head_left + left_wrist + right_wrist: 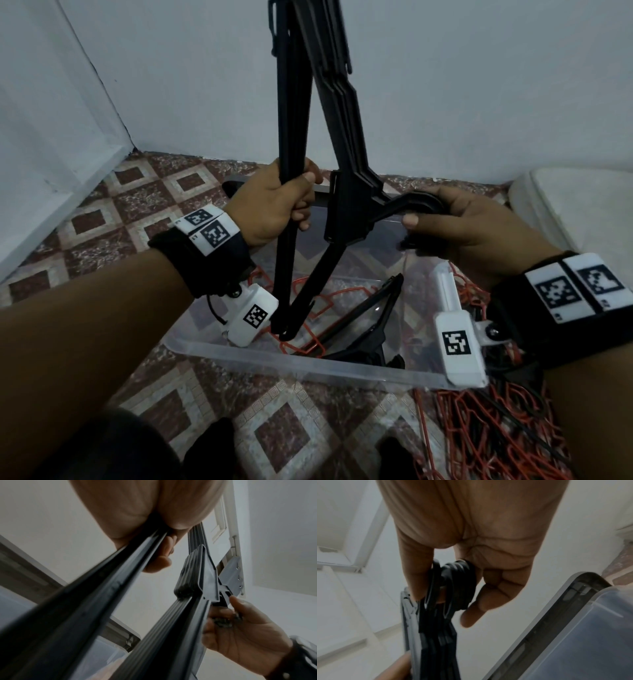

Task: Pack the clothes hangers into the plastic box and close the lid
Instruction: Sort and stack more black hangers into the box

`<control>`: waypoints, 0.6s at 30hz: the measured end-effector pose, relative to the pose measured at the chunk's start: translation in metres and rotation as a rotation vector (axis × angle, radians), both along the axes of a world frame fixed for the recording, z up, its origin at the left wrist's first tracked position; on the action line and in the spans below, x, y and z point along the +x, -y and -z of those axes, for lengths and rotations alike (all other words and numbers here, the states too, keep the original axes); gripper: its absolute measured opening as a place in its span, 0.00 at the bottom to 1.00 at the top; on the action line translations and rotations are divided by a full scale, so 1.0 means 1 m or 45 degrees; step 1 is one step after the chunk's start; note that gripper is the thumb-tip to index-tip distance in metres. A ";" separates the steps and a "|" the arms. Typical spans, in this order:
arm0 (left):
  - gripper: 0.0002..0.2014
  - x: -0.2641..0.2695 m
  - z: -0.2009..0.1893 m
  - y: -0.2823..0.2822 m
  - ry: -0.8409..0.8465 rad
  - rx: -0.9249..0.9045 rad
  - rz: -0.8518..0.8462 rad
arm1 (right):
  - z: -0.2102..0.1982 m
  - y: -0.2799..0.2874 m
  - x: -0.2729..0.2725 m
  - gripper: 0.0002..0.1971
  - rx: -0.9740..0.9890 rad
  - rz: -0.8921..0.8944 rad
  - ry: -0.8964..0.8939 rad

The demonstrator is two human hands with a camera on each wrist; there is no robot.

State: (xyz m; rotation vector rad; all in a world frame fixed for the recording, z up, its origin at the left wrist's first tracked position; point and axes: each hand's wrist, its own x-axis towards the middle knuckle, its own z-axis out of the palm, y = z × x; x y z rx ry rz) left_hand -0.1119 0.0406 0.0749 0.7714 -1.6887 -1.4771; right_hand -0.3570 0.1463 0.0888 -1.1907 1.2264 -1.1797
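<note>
**Head view: hanger bundle upright over the box**

I see my left hand [277,205] clenched round the black hangers [308,137] on their bar, my right hand [455,222] pinching the hooks at 3 o'clock (steadying, I judge). Long axis points to 12, low end inside the plastic box [308,366].
</note>
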 end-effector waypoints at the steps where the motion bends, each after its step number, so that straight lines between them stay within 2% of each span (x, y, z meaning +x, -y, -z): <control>1: 0.08 -0.001 0.002 0.000 0.007 0.022 -0.005 | -0.001 0.000 0.003 0.28 -0.009 -0.020 0.047; 5: 0.07 -0.006 0.013 -0.002 0.075 0.069 -0.081 | -0.005 -0.002 0.009 0.30 -0.009 -0.085 0.155; 7: 0.08 -0.006 0.017 -0.001 0.155 0.009 -0.136 | -0.008 -0.005 0.012 0.30 0.013 -0.173 0.210; 10: 0.14 -0.005 0.020 0.005 0.470 -0.268 -0.190 | -0.007 -0.008 0.024 0.26 0.083 -0.330 0.286; 13: 0.21 -0.001 0.020 0.011 0.832 -0.369 -0.185 | -0.003 -0.004 0.037 0.14 0.040 -0.192 0.268; 15: 0.26 0.005 0.018 0.013 1.138 -0.352 -0.118 | 0.002 0.001 0.039 0.15 0.026 -0.027 0.137; 16: 0.28 0.008 0.017 0.014 1.290 -0.346 -0.051 | 0.004 0.002 0.038 0.16 0.011 0.019 -0.002; 18: 0.24 0.014 0.016 0.012 1.503 -0.453 0.038 | 0.008 0.003 0.033 0.14 -0.053 0.054 -0.467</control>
